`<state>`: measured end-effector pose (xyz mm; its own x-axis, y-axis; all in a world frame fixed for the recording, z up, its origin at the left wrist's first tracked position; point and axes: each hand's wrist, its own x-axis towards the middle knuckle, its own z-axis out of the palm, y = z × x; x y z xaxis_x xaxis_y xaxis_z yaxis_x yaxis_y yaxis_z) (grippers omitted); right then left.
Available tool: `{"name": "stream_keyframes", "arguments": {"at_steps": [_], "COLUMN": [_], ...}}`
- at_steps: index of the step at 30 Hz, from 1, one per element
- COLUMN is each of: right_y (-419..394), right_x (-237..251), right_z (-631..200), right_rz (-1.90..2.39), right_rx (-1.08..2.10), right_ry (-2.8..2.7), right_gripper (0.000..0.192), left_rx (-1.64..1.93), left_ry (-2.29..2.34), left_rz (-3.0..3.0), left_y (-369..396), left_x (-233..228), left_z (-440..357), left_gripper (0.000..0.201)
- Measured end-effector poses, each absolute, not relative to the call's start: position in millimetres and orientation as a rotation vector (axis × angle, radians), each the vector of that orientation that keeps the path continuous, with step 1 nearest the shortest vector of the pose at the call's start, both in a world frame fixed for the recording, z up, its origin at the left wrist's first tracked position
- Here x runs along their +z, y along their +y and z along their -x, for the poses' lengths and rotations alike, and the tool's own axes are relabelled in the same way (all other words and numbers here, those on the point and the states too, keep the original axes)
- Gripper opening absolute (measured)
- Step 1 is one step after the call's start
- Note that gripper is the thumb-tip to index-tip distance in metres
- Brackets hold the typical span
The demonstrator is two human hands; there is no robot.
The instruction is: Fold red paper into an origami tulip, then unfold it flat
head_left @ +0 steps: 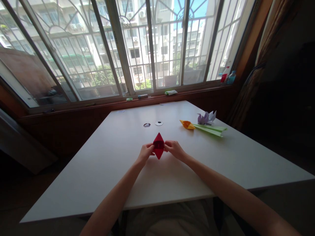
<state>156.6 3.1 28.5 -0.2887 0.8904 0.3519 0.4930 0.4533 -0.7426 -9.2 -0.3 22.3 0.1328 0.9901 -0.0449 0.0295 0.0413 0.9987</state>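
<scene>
A folded piece of red paper (158, 153), diamond-shaped with a darker hollow across its middle, is held between my two hands just above the white table (103, 183). My left hand (147, 152) pinches its left corner with the thumb and fingers. On the opposite corner, my right hand (174, 149) has a similar pinch. The red paper's points face away from me and toward me. Some of my fingertips are hidden behind the paper.
Folded paper pieces lie at the right: a yellow-orange one (187, 125), a long pale green one (209, 130) and a purple and white one (206, 118). Two round table inserts (158, 123) are set beyond my hands. Small packets (170, 92) rest on the windowsill, with bottles (231, 77) at its right end.
</scene>
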Motion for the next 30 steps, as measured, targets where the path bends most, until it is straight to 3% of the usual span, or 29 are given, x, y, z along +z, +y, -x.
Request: {"name": "stream_keyframes", "arguments": {"at_steps": [17, 30], "right_y": [3.6, 2.6], "right_x": [25.0, 24.3], "right_z": [-156.8, -156.0], "right_rz": [1.212, 1.106], "right_rx": [0.437, 0.442], "right_ry": [-1.967, -1.971], "right_gripper": [0.029, 0.019], "left_rx": [1.095, 1.188], "left_ry": [1.059, 1.024], "left_rz": [-1.213, -1.341], "left_y": [-5.2, 0.3], "left_x": [25.1, 17.5], "left_z": [6.5, 10.1], "left_gripper": [0.026, 0.027]}}
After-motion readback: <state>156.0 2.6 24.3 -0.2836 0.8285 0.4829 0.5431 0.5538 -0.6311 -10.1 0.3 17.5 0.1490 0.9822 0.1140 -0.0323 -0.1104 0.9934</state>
